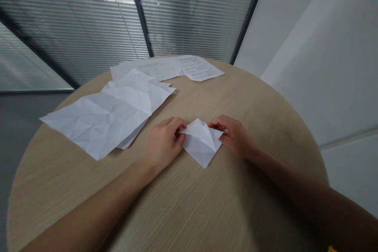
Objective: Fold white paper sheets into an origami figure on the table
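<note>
A small folded sheet of white paper (201,141) sits on the table in front of me, roughly diamond-shaped, one corner pointing toward me. Its upper layers are partly raised, with a flap standing up on the right. My left hand (167,139) pinches its left corner between thumb and fingers. At the opposite corner, my right hand (232,134) is closed on the paper's edge in the same way. The fingertips of both hands are partly hidden by the paper and the curled fingers.
Creased, unfolded white sheets (118,106) lie overlapped on the left of the round wooden table (177,212). Printed sheets (201,69) rest along its far edge. Beyond stand glass panels with blinds (189,15), and a white wall (325,55) is on the right.
</note>
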The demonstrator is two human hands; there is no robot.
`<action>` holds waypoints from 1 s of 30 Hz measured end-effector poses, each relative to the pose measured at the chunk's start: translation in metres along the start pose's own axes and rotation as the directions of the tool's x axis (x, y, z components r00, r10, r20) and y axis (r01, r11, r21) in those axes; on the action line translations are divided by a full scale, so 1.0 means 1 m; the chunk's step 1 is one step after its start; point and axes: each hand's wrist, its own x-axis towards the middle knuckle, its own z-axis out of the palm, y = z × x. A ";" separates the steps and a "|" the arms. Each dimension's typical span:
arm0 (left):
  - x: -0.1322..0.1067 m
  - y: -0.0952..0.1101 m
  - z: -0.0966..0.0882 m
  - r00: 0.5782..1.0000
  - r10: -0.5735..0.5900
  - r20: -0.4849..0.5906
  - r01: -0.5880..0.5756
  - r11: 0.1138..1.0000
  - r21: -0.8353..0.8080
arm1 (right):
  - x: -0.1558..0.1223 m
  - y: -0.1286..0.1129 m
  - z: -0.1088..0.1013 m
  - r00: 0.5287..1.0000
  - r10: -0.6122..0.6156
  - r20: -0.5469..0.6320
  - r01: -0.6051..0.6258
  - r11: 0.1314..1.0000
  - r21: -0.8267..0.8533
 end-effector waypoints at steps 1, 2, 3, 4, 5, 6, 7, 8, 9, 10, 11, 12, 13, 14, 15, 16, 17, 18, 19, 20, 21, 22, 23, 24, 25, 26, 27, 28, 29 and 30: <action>0.000 -0.004 0.000 0.996 0.071 0.055 -0.075 0.995 0.068 | -0.001 0.004 -0.003 0.995 -0.079 0.064 0.083 0.995 -0.053; 0.000 -0.008 0.000 0.986 0.137 0.094 -0.148 0.982 0.118 | -0.001 0.008 -0.005 0.981 -0.147 0.123 0.159 0.983 -0.095; 0.000 -0.010 0.000 0.973 0.195 0.120 -0.212 0.965 0.152 | -0.002 0.011 -0.008 0.964 -0.206 0.170 0.229 0.965 -0.128; 0.000 -0.013 0.000 0.960 0.243 0.141 -0.265 0.949 0.171 | -0.002 0.013 -0.010 0.946 -0.253 0.201 0.286 0.946 -0.153; 0.000 -0.015 0.001 0.946 0.283 0.160 -0.310 0.934 0.180 | -0.003 0.014 -0.013 0.931 -0.295 0.217 0.334 0.927 -0.173; 0.001 -0.016 0.000 0.931 0.315 0.183 -0.348 0.919 0.186 | -0.004 0.014 -0.015 0.916 -0.333 0.224 0.377 0.906 -0.192; 0.001 -0.016 -0.001 0.916 0.340 0.213 -0.380 0.905 0.189 | -0.004 0.014 -0.017 0.902 -0.365 0.230 0.413 0.885 -0.213; 0.002 -0.017 -0.002 0.900 0.361 0.245 -0.408 0.895 0.182 | -0.005 0.012 -0.020 0.889 -0.389 0.239 0.442 0.866 -0.233; 0.002 -0.016 -0.004 0.884 0.376 0.277 -0.429 0.888 0.165 | -0.006 0.009 -0.022 0.878 -0.403 0.259 0.464 0.850 -0.251; 0.003 -0.016 -0.006 0.870 0.385 0.307 -0.442 0.886 0.141 | -0.006 0.006 -0.024 0.868 -0.405 0.286 0.478 0.838 -0.265; 0.004 -0.014 -0.009 0.857 0.390 0.337 -0.448 0.887 0.114 | -0.007 0.001 -0.026 0.863 -0.393 0.318 0.481 0.832 -0.277; 0.004 -0.013 -0.012 0.847 0.391 0.360 -0.448 0.890 0.086 | -0.008 -0.004 -0.027 0.861 -0.369 0.350 0.474 0.831 -0.291; 0.004 -0.011 -0.014 0.840 0.391 0.378 -0.445 0.893 0.066 | -0.009 -0.010 -0.028 0.861 -0.340 0.378 0.464 0.830 -0.310; 0.004 -0.009 -0.015 0.836 0.389 0.386 -0.443 0.895 0.058 | -0.010 -0.015 -0.029 0.862 -0.310 0.400 0.451 0.829 -0.330; 0.003 -0.007 -0.016 0.837 0.386 0.388 -0.441 0.895 0.062 | -0.011 -0.020 -0.030 0.863 -0.284 0.419 0.441 0.827 -0.348; 0.003 -0.005 -0.015 0.840 0.386 0.382 -0.443 0.894 0.071 | -0.012 -0.025 -0.030 0.862 -0.265 0.433 0.436 0.823 -0.364; 0.002 -0.004 -0.013 0.842 0.389 0.374 -0.445 0.892 0.076 | -0.013 -0.028 -0.030 0.862 -0.249 0.442 0.431 0.820 -0.378; 0.001 -0.002 -0.010 0.841 0.395 0.369 -0.450 0.890 0.072 | -0.014 -0.030 -0.029 0.862 -0.238 0.447 0.428 0.816 -0.390; 0.000 -0.001 -0.007 0.837 0.405 0.368 -0.456 0.888 0.060 | -0.014 -0.031 -0.028 0.864 -0.229 0.448 0.424 0.812 -0.402; -0.001 0.000 -0.003 0.833 0.415 0.366 -0.460 0.887 0.039 | -0.015 -0.031 -0.027 0.866 -0.222 0.448 0.421 0.808 -0.412; -0.002 0.001 0.001 0.829 0.425 0.365 -0.462 0.887 0.018 | -0.015 -0.031 -0.026 0.866 -0.225 0.447 0.425 0.802 -0.419; -0.002 0.001 0.004 0.827 0.431 0.361 -0.461 0.887 -0.003 | -0.015 -0.029 -0.025 0.863 -0.237 0.447 0.436 0.795 -0.421; -0.003 0.002 0.006 0.828 0.434 0.356 -0.457 0.889 -0.020 | -0.015 -0.028 -0.023 0.856 -0.258 0.448 0.455 0.789 -0.414; -0.003 0.002 0.008 0.833 0.432 0.347 -0.448 0.893 -0.035 | -0.015 -0.027 -0.022 0.845 -0.287 0.450 0.478 0.784 -0.397; -0.002 0.002 0.009 0.838 0.427 0.338 -0.437 0.898 -0.051 | -0.016 -0.026 -0.020 0.833 -0.319 0.453 0.502 0.781 -0.373; -0.002 0.002 0.009 0.844 0.424 0.328 -0.426 0.902 -0.070 | -0.016 -0.025 -0.018 0.819 -0.351 0.455 0.525 0.778 -0.345; -0.002 0.002 0.008 0.850 0.420 0.319 -0.414 0.906 -0.089 | -0.017 -0.025 -0.015 0.805 -0.377 0.458 0.545 0.776 -0.319; -0.001 0.001 0.007 0.855 0.417 0.309 -0.404 0.908 -0.109 | -0.018 -0.025 -0.013 0.794 -0.394 0.462 0.559 0.772 -0.303; -0.001 0.001 0.006 0.859 0.415 0.300 -0.395 0.910 -0.129 | -0.020 -0.026 -0.011 0.787 -0.402 0.469 0.569 0.766 -0.299; 0.000 0.000 0.004 0.863 0.412 0.292 -0.385 0.911 -0.147 | -0.021 -0.027 -0.010 0.783 -0.400 0.477 0.574 0.759 -0.306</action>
